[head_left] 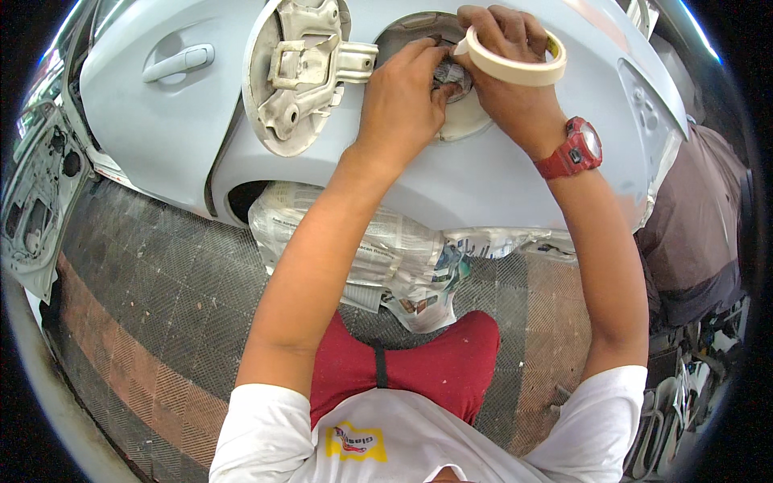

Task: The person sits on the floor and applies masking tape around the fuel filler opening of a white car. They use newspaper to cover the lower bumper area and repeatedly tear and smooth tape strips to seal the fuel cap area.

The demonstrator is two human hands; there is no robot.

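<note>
Both hands meet at a round recess in a grey car panel; the left hand curls beside a crumpled grey wad, its grip unclear; the right hand grasps a cream tape roll at the recess's right; the roll seems light, stiff, sticky-faced, best held by its rim.

Printed lines and a bolder heading ran across the newspaper sheets; a lettered yellow logo marked the white T-shirt.
</note>
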